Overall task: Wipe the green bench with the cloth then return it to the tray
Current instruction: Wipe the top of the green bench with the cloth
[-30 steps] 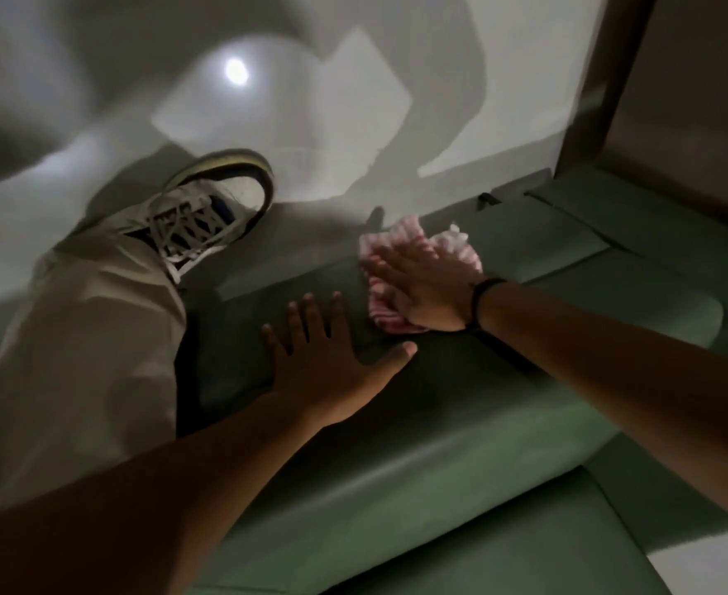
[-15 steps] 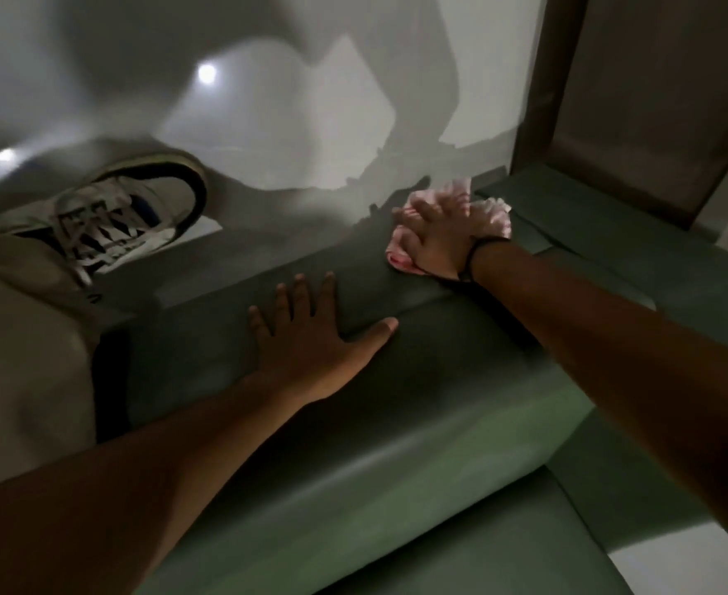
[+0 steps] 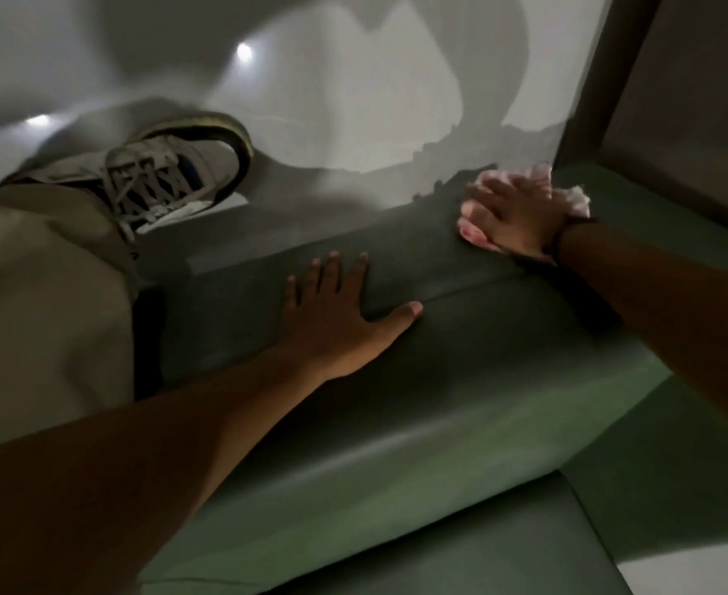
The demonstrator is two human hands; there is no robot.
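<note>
- The green bench (image 3: 396, 423) fills most of the view: smooth, slightly glossy padded upholstery with rounded edges and a seam running across the cushion top; the light is dim.
- A pale, shiny floor (image 3: 353, 100) lies beyond it, carrying bright reflections and shadows.
- A beige trouser leg (image 3: 44, 294) and a laced sneaker (image 3: 169, 178) stand just beside the bench's edge.
- The left hand (image 3: 336, 319) lies open and flat on the cushion, fingers spread, gripping nothing; it seems to brace the body.
- The right hand (image 3: 521, 221), a dark band at its wrist, presses palm-down on the cloth (image 3: 473, 236), fingers extended rather than clenched.
- The cloth is soft, crumpled, pink-and-white fabric, bunched under the palm at the bench's far edge.
- To wipe well, I judge: even pressure, cloth spread flatter, overlapping strokes following the seam.
- No tray is visible.
</note>
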